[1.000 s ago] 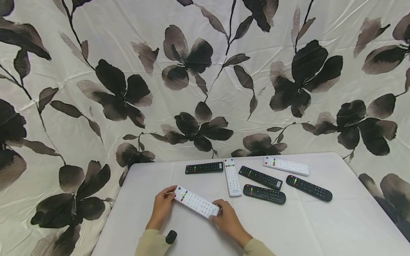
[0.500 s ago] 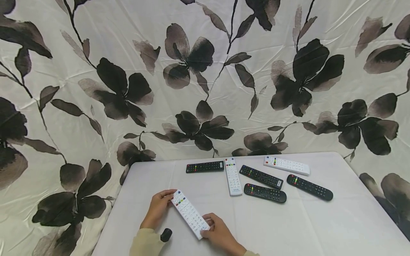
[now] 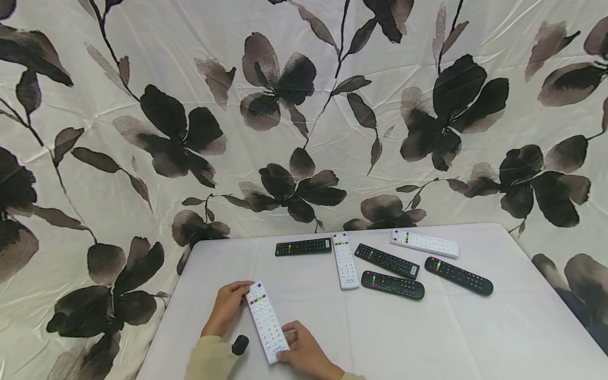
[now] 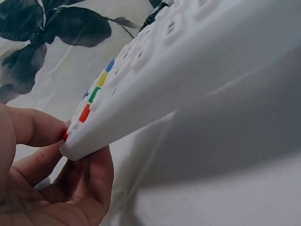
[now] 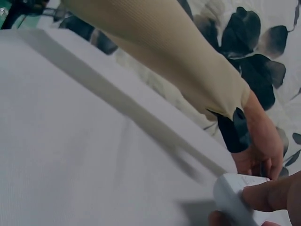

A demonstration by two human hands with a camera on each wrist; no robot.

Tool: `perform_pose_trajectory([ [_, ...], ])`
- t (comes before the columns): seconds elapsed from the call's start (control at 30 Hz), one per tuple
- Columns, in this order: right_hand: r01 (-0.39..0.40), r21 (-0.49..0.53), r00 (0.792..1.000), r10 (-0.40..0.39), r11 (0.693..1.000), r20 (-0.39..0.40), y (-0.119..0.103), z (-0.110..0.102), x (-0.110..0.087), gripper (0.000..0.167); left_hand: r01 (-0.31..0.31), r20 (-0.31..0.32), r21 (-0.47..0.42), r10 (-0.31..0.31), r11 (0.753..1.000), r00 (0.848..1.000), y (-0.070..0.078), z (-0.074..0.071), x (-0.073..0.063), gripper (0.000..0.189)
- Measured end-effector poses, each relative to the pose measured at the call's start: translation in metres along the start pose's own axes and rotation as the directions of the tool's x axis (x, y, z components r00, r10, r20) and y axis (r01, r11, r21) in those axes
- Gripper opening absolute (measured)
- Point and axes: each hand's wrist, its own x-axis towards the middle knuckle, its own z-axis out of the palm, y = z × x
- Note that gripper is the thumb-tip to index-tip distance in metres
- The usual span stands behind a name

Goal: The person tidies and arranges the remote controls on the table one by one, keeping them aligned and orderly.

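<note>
A white remote control (image 3: 267,324) slants over the near left part of the table, button side up. My left hand (image 3: 225,309) pinches its far end. In the left wrist view the thumb of that hand (image 4: 51,174) lies by a red button at the corner, fingers beneath. The coloured buttons (image 4: 94,94) run in a row just beyond. My right hand (image 3: 307,352) grips the near end of the remote at its right corner. The right wrist view shows this end of the remote (image 5: 230,200) between thumb and fingers, above its shadow on the cloth.
Toward the back lie a black remote (image 3: 304,248), an upright-lying white one (image 3: 345,262) and another white one (image 3: 425,244). More black remotes (image 3: 387,262) (image 3: 392,285) (image 3: 459,276) rest to the right. The white-covered table (image 3: 427,343) meets a floral cloth (image 3: 294,121) behind.
Both hands have moved left and nearer with the white remote. It has turned from lying slanted across to pointing mostly away from me. The other remotes stay put.
</note>
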Motion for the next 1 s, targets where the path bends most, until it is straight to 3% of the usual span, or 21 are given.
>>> perform_pose_trajectory([
  [0.33,-0.068,-0.028,0.998,0.068,0.997,0.019,-0.002,0.025,0.008,0.049,0.008,-0.006,0.068,-0.008,0.998,1.000,0.001,-0.006,0.003,0.038],
  [0.5,-0.094,-0.070,0.995,0.095,0.993,0.015,-0.001,0.035,0.013,0.059,0.006,-0.005,0.105,-0.006,0.994,1.000,0.002,-0.007,0.003,0.039],
  [0.8,-0.051,-0.112,0.998,0.054,0.992,0.016,0.003,0.048,0.023,0.072,0.005,0.013,0.153,-0.007,0.988,1.000,0.001,-0.010,0.005,0.043],
  [1.0,0.027,-0.163,1.000,-0.027,0.986,-0.001,0.000,0.054,0.023,0.075,0.016,0.017,0.172,-0.019,0.985,1.000,-0.001,-0.012,0.006,0.044],
])
